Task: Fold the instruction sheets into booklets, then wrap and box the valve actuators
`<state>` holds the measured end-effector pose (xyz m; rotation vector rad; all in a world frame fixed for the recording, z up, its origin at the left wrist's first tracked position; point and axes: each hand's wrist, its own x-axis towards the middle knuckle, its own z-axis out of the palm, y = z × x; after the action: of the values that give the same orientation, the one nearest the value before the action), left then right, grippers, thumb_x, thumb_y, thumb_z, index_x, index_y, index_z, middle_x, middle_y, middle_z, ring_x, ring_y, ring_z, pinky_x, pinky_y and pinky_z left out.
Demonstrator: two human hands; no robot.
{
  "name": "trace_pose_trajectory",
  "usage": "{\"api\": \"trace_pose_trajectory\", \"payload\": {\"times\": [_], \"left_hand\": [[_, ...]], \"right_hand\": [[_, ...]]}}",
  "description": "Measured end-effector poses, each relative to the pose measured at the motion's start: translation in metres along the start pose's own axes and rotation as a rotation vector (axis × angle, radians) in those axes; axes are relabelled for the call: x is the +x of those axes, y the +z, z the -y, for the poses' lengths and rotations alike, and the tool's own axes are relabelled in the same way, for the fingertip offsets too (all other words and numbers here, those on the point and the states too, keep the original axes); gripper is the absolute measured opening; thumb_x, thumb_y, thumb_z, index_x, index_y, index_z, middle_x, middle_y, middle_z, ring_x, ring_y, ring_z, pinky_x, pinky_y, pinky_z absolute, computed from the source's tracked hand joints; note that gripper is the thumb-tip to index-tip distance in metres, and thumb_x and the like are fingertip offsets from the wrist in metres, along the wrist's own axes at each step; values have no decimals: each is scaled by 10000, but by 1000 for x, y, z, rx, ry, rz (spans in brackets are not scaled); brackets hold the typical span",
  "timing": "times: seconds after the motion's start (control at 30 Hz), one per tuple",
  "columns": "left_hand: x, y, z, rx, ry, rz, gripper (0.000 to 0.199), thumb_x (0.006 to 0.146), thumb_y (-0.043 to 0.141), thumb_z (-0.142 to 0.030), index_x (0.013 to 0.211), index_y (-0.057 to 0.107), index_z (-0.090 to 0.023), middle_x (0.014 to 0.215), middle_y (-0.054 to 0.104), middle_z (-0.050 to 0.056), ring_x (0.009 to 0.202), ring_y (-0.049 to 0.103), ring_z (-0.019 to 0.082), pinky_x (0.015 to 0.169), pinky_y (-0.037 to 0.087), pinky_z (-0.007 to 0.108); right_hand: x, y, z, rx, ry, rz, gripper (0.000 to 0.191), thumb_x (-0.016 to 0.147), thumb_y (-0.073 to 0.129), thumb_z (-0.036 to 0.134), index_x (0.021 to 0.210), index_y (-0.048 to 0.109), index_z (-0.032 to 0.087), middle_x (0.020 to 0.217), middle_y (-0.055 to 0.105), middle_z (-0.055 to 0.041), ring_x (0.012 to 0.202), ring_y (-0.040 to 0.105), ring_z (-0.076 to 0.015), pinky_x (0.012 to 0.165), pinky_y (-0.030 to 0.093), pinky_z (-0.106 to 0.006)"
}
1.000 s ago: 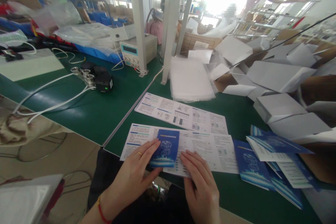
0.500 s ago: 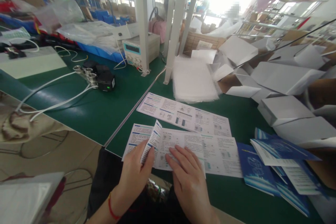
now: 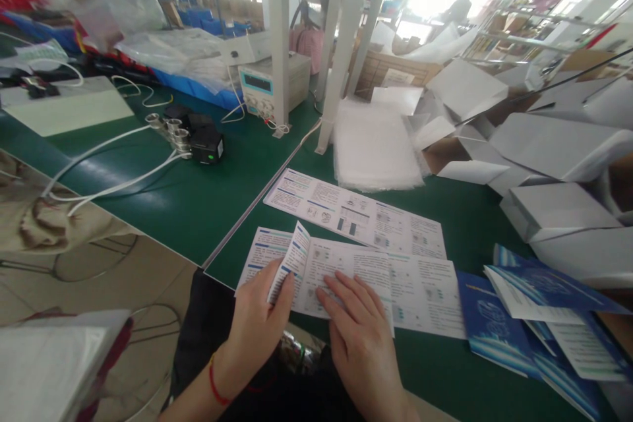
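Observation:
A printed leaflet [image 3: 329,257] lies unfolded near the front edge of the green table, on top of another printed sheet [image 3: 435,290] that sticks out to its right. My left hand [image 3: 262,306] pinches the leaflet's left panel, which is lifted and bent over at the fold. Flat on the leaflet's middle rests my right hand [image 3: 359,323], its fingers stretched out. Just behind lies a stack of long printed sheets [image 3: 356,214]. To the right, folded blue leaflets [image 3: 504,323] overlap in a loose pile.
White paper boxes [image 3: 558,145] are heaped at the right. Clear plastic bags [image 3: 378,145] lie beside a metal post [image 3: 341,59]. A power supply [image 3: 274,86] stands behind. Black devices with white cables [image 3: 202,138] sit on the left table. A stool [image 3: 93,260] stands below.
The whole view has shifted slightly, so things appear a little further right. My hands keep the same hold on the leaflet, with the left panel still raised.

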<state>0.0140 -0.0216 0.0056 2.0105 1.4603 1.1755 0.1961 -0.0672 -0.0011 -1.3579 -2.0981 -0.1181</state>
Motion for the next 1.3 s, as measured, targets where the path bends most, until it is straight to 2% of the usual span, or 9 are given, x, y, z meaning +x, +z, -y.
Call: {"api": "trace_pose_trajectory", "payload": {"times": [0.47, 0.8, 0.97, 1.13, 1.3], "left_hand": [[-2, 0, 1, 4, -27, 14, 257, 1010, 496, -263, 1102, 708, -149, 1073, 797, 101, 956, 770, 236, 890, 622, 319], [-1, -1, 0, 7, -24, 23, 259, 1012, 494, -263, 1116, 704, -152, 1033, 794, 98, 956, 768, 238, 891, 624, 329], [-2, 1, 0, -19, 13, 15, 226, 998, 539, -265, 1116, 700, -159, 1020, 792, 82, 943, 768, 223, 894, 616, 303], [-2, 1, -2, -43, 52, 67, 197, 990, 583, -263, 1139, 688, -189, 1045, 782, 69, 980, 754, 217, 914, 609, 316], [-1, -3, -2, -29, 195, 138, 346, 958, 671, -362, 1258, 650, -191, 1168, 757, 110, 1087, 719, 260, 982, 594, 400]], "right_hand": [[-1, -2, 0, 5, 4, 8, 391, 912, 491, -9, 1135, 748, 182, 1235, 763, -61, 1197, 685, -254, 1031, 553, -469], [0, -2, 0, 22, 6, 18, 397, 917, 484, -3, 1138, 754, 187, 1224, 767, -68, 1188, 696, -249, 1023, 569, -469], [1, -2, -2, 25, 7, 19, 399, 922, 482, 2, 1140, 754, 196, 1228, 767, -62, 1184, 700, -246, 1030, 562, -458], [1, 0, -2, 21, 2, 14, 409, 923, 472, -6, 1152, 746, 194, 1236, 765, -53, 1173, 704, -243, 1030, 553, -461], [1, 0, 0, 35, 16, 1, 343, 964, 486, 45, 1160, 733, 182, 1226, 766, -61, 1158, 704, -254, 1026, 552, -474]]}}
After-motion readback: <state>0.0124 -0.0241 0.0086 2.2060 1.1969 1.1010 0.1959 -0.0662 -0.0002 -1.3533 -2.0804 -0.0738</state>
